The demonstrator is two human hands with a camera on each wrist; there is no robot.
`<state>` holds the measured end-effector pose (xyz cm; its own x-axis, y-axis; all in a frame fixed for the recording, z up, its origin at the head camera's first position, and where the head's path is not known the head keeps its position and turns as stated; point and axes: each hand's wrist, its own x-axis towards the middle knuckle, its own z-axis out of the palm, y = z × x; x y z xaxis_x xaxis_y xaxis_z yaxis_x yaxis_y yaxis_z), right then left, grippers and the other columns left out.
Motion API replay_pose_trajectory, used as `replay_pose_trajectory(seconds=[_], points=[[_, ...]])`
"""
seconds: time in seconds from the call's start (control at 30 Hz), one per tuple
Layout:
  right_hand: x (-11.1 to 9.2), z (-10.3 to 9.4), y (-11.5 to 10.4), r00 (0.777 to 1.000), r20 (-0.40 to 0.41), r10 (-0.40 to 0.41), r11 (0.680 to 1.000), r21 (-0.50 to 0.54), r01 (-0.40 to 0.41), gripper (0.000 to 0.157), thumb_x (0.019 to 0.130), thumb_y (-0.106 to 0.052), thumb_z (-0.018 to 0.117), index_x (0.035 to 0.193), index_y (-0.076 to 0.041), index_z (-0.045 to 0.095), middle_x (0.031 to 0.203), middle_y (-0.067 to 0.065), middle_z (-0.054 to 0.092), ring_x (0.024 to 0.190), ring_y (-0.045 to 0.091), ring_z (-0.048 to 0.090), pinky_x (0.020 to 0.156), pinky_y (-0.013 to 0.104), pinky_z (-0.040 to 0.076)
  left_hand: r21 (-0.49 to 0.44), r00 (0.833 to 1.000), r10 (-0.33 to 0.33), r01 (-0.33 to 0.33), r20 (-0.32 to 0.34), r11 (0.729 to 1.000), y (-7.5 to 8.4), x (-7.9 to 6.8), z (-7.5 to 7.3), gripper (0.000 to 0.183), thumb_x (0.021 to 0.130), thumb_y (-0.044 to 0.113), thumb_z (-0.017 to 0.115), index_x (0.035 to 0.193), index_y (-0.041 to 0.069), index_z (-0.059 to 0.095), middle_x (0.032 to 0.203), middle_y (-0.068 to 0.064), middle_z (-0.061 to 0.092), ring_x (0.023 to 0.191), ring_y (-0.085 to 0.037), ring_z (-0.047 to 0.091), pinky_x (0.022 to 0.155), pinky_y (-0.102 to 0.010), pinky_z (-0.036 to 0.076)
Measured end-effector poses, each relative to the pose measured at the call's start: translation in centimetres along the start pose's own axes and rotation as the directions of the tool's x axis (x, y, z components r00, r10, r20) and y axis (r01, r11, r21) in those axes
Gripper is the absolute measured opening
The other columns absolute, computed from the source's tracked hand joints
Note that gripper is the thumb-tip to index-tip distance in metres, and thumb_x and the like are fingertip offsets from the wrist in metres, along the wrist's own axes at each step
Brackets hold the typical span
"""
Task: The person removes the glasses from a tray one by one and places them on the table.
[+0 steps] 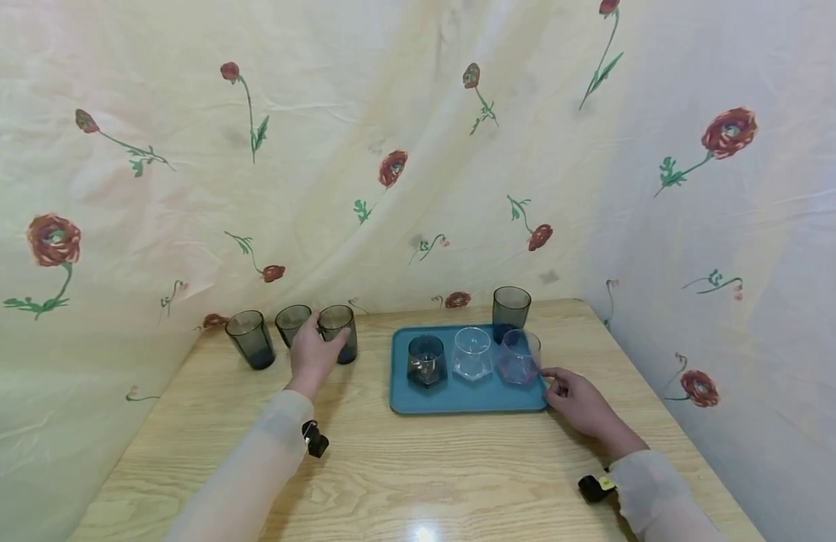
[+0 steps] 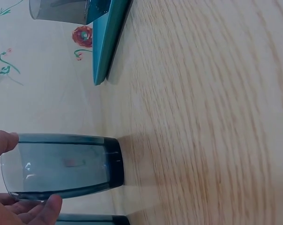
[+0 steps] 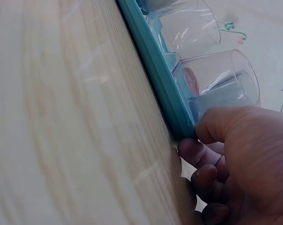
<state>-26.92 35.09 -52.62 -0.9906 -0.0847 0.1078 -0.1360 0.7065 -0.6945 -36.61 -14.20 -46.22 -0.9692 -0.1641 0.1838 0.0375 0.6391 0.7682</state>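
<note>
My left hand holds a tall smoky grey drinking glass, its thumb on one side and its fingers on the other near the rim. In the left wrist view this glass stands upright, its dark base at the table. My right hand pinches the right edge of a blue tray between thumb and index finger. On the tray stand a short dark faceted glass, a clear one, a faintly pinkish one and a tall smoky grey glass at the back right.
Two more tall smoky glasses, a far-left one and a partly hidden one, stand beside the left hand. The wooden table meets flowered cloth at the back and sides.
</note>
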Motion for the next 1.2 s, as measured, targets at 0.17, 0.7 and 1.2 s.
replay_pose_trajectory(seconds=[0.17,0.7,1.2], points=[[0.1,0.0,-0.2,1.000,-0.004,0.014,1.000,0.002,-0.014,0.044,0.102,-0.005,0.064,0.142,0.008,0.055,0.082,0.002,0.058,0.073,0.018,0.053,0.069,0.028,0.045,0.000,1.000,0.003,-0.003,-0.017,1.000,0.0,0.2,0.2,0.087,0.098,0.050,0.071,0.164,0.008,0.032,0.154,-0.023,0.049,0.135,-0.042,0.051,0.106,-0.061,0.046],[0.0,-0.2,-0.7,1.000,0.007,-0.006,1.000,0.006,0.006,0.043,0.103,-0.008,0.065,0.141,0.008,0.056,0.085,0.002,0.060,0.074,0.015,0.053,0.069,0.028,0.046,-0.031,0.999,-0.011,0.010,-0.033,0.999,0.1,0.0,0.2,0.086,0.099,0.047,0.072,0.165,0.009,0.031,0.155,-0.023,0.048,0.136,-0.042,0.051,0.106,-0.060,0.047],[-0.5,-0.9,0.3,0.995,0.065,-0.072,0.997,0.043,0.069,0.049,0.102,-0.011,0.070,0.144,0.007,0.054,0.088,0.002,0.061,0.073,0.014,0.052,0.067,0.027,0.045,-0.056,0.995,0.044,-0.049,-0.084,0.997,0.1,-0.4,-0.4,0.076,0.098,0.039,0.075,0.159,0.007,0.042,0.151,-0.019,0.054,0.126,-0.039,0.058,0.103,-0.057,0.049]])
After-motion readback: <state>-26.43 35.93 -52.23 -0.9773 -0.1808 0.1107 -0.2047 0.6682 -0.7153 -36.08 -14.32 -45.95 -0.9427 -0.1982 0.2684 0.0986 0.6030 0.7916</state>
